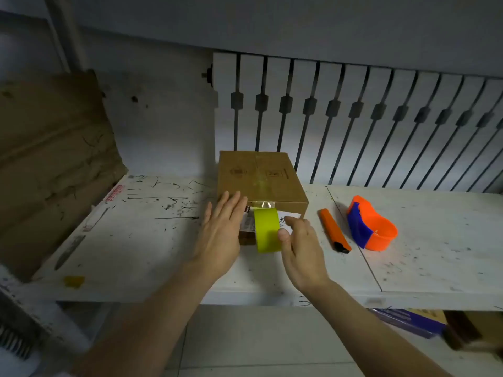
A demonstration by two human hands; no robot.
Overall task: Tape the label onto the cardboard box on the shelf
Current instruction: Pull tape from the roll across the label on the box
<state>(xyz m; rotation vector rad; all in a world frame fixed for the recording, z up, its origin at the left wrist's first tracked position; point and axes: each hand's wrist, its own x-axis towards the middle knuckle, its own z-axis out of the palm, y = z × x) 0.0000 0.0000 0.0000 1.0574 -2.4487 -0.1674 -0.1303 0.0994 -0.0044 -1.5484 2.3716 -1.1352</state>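
Note:
A small brown cardboard box (258, 178) stands on the white shelf (141, 235). A white label (285, 217) lies against its front face, partly hidden. A yellow tape roll (267, 230) stands on edge in front of the box, with a clear strip running from it up onto the box's top edge. My right hand (299, 248) grips the roll from the right, thumb on its rim. My left hand (220, 235) is flat and open with fingers spread, its fingertips on the box's front left corner.
An orange utility knife (334, 231) and an orange-and-blue tape dispenser (370, 227) lie on the shelf right of the box. A large worn cardboard sheet (51, 164) leans at the left. Vertical slats (353, 118) form the back wall. The shelf's front edge runs below my wrists.

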